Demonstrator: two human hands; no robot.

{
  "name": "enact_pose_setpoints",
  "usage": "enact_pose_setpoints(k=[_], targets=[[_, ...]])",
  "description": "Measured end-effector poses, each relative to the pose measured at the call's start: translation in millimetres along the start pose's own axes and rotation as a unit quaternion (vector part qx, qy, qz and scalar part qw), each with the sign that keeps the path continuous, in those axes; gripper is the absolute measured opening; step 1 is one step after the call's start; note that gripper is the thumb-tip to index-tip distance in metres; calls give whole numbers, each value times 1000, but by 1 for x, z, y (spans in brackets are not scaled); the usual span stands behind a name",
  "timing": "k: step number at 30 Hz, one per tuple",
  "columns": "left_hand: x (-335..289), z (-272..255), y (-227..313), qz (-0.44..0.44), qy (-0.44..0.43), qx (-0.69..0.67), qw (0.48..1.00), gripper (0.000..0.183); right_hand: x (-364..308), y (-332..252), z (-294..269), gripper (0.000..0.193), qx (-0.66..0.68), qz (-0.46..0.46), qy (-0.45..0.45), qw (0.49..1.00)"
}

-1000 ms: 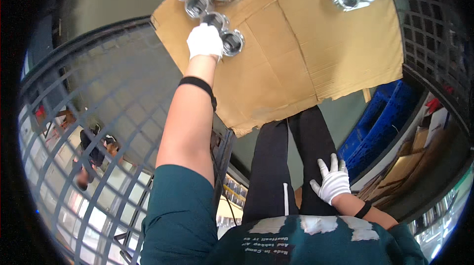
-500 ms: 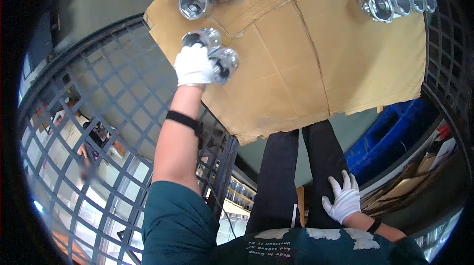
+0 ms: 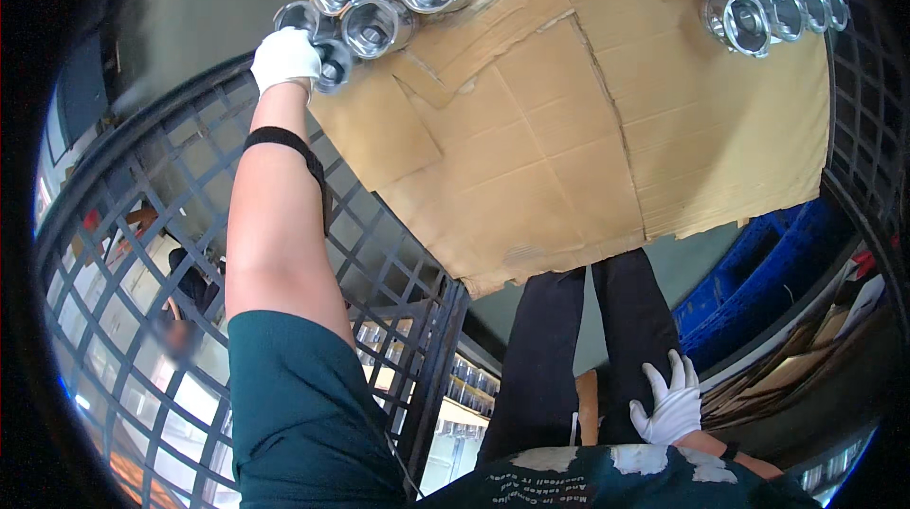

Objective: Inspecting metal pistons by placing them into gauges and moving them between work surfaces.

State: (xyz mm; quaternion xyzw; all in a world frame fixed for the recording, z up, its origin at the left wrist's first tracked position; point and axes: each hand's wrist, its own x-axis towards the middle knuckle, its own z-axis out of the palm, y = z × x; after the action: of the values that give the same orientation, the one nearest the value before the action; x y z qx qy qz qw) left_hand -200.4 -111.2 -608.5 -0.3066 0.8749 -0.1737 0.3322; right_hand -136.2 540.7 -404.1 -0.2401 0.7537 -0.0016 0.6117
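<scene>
My left hand [image 3: 286, 60], in a white glove, reaches to the far left edge of the cardboard sheet [image 3: 531, 149]. Its fingers are closed about two clear, round glass-like jars: a nearer jar [image 3: 333, 66] and a farther jar [image 3: 299, 16], the latter partly behind the glove. Both stand close against a group of similar jars [image 3: 375, 27], whose round mouths face me. My gloved right hand [image 3: 671, 405] lies on my right thigh with its fingers spread and holds nothing.
Two rows of similar jars [image 3: 739, 24] stand at the cardboard's far right. A dark lattice panel [image 3: 152, 253] runs along the left. Blue crates [image 3: 744, 272] and stacked cardboard pieces [image 3: 796, 348] lie at the lower right. Beyond the lattice is another person [image 3: 185, 277].
My left hand has carried the two jars away from me and leftward, up to the group at the far left. My right hand stays on the thigh.
</scene>
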Motion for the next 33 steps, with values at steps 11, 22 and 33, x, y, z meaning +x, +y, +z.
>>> enact_pose_setpoints(k=[11,22,33], targets=[[6,14,39,13,-28,-314,949,76,-1,3,9,67,2,-6,17,1000],[15,20,79,-149,36,-278,948,76,-3,7,2,66,13,-25,75,997],[-217,4,43,187,-113,-798,562,38,-28,-6,3,60,5,10,86,996]])
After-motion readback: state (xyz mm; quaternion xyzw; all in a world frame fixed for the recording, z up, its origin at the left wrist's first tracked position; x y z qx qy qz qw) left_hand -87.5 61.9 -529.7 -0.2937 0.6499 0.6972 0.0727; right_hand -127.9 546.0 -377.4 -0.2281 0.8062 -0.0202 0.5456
